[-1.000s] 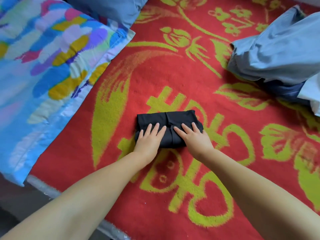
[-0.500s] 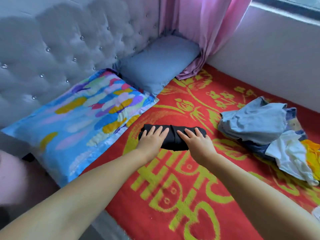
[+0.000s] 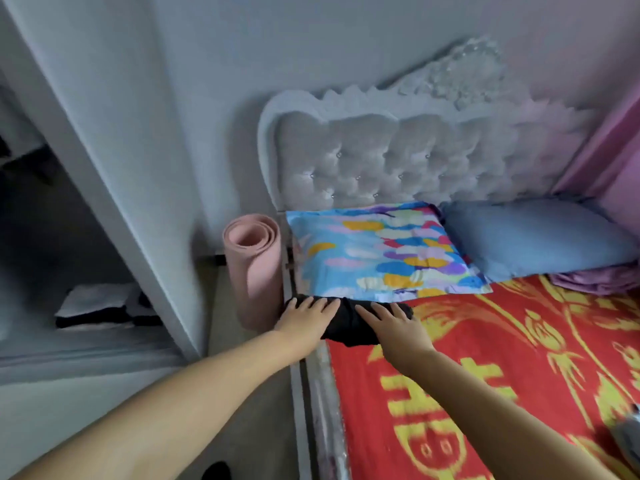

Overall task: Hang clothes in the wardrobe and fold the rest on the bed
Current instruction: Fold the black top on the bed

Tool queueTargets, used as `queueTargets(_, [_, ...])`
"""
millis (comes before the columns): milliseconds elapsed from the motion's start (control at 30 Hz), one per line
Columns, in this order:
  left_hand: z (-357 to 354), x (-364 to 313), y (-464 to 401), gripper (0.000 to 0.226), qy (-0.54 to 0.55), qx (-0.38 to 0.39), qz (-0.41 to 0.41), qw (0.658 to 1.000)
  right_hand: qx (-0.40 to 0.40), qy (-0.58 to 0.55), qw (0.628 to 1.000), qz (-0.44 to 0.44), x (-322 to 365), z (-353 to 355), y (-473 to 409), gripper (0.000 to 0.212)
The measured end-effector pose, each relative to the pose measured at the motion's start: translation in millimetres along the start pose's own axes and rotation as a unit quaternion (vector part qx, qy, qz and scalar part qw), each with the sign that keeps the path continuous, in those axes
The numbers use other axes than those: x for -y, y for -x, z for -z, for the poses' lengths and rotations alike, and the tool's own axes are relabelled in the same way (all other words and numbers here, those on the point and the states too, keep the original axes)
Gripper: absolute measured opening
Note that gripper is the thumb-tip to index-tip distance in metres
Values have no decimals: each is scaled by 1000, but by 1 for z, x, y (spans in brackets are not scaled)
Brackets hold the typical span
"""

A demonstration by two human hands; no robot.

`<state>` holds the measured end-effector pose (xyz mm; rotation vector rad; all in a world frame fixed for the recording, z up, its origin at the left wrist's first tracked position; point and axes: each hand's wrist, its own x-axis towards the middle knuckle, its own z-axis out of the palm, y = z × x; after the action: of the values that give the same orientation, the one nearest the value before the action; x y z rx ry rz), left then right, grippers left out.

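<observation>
A folded black garment [image 3: 349, 323] sits at the left edge of the bed, on the red and yellow blanket [image 3: 485, 375], just below the multicoloured pillow [image 3: 381, 251]. My left hand [image 3: 304, 322] lies flat on its left end, fingers straight. My right hand [image 3: 391, 325] lies flat on its right end, fingers spread. The garment's underside is hidden. At the far left stands the open wardrobe [image 3: 69, 237], its white door edge [image 3: 114, 188] running diagonally.
A rolled pink mat [image 3: 254, 268] stands upright between the bed and the wardrobe. Folded white and dark cloth [image 3: 100, 306] lies on a wardrobe shelf. A blue pillow [image 3: 530, 237], a tufted grey headboard [image 3: 398, 161] and a pink curtain [image 3: 616, 161] are at the bed's head.
The folded garment has slid with both hands from the bed's middle to its left edge by the pillow. My view has swung left and up, bringing the wardrobe in and losing the clothes pile.
</observation>
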<state>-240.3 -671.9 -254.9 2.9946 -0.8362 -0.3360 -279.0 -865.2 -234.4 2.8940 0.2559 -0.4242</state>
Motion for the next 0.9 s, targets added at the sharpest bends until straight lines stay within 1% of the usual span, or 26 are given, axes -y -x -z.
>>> queueTargets(200, [4,133,112,83,18,-21,144,989,-29,37,989,139,151,68,-43,85])
queueTargets(333, [1,231,192,81,-4,-9,218,976,-36,42,974,218,274,101,-72,81])
queueTargets(467, [-8,329,274,77,-20,15,261,965,-24,28,962,271,403,120,-92,82])
queueTargets(567, [-14,385,325,78,-7,31,278,960,-5,30,954,298,481,128,-102,85])
queueTargets(667, [-22,427,360,76,9,46,300,953,10,27,947,320,541,131,-115,82])
queueTargets(733, [-26,456,372,74,6,42,310,950,12,20,942,334,572,136,-128,78])
queueTargets(900, [-41,511,373,73,30,57,332,941,26,39,938,344,618,142,-170,77])
